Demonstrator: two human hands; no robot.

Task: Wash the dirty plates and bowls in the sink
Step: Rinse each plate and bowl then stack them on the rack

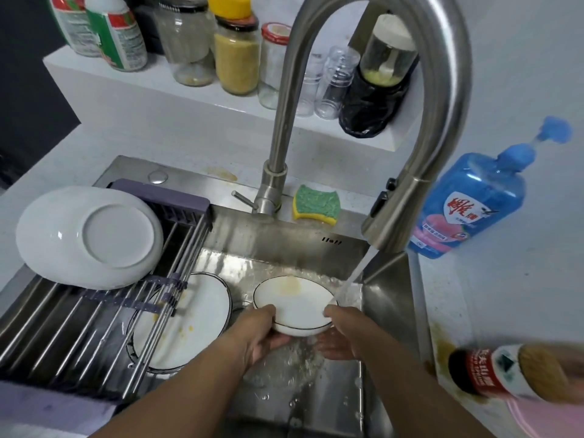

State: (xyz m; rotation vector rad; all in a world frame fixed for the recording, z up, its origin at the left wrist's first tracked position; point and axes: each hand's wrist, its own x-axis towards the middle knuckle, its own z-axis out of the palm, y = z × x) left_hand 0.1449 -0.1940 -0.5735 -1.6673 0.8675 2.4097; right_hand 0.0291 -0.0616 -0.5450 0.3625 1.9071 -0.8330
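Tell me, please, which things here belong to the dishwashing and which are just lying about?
Job in hand:
bowl, gripped by left hand and right hand under the running tap; dirty plate in the sink; upturned plate on the rack; sponge; soap bottle.

Lying about:
jars on the shelf; black bag; sauce bottle on the right.

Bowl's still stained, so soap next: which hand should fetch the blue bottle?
Probably the right hand: the blue bottle stands right of the sink, while the left hand can hold the bowl.
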